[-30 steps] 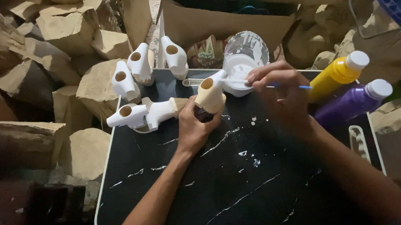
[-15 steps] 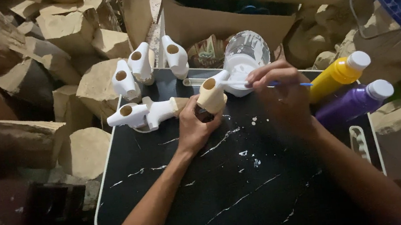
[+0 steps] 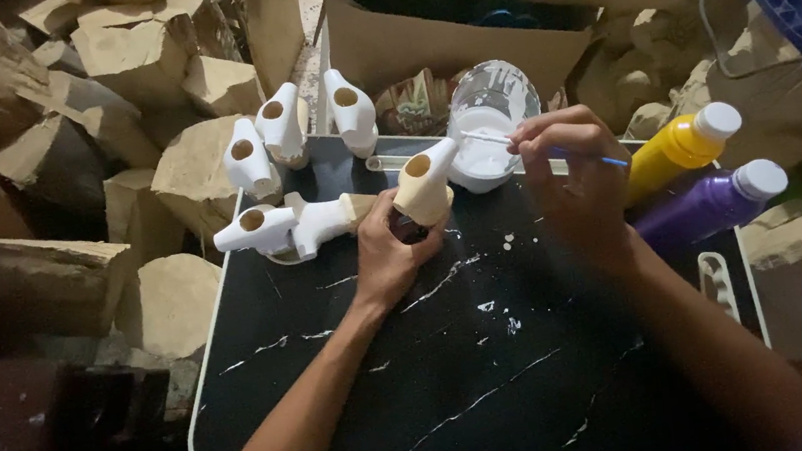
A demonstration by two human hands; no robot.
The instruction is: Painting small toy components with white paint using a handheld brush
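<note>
My left hand (image 3: 392, 253) grips a small wooden figure (image 3: 424, 187) with a hollow top, partly coated in white paint, held upright over the black tray table (image 3: 458, 370). My right hand (image 3: 572, 176) holds a thin blue-handled paintbrush (image 3: 553, 150), its white tip touching the figure's upper side. Just behind the figure sits a clear cup of white paint (image 3: 493, 124). Several white-painted figures (image 3: 287, 178) lie and stand at the table's far left corner.
A yellow bottle (image 3: 679, 151) and a purple bottle (image 3: 711, 203) lie at the table's right. Rough wooden blocks (image 3: 102, 78) pile up on the left and behind. A cardboard box (image 3: 458, 17) stands at the back. White paint spatters mark the tabletop.
The brush tip has moved from the paint cup onto the figure's side. My left hand has tilted the figure slightly.
</note>
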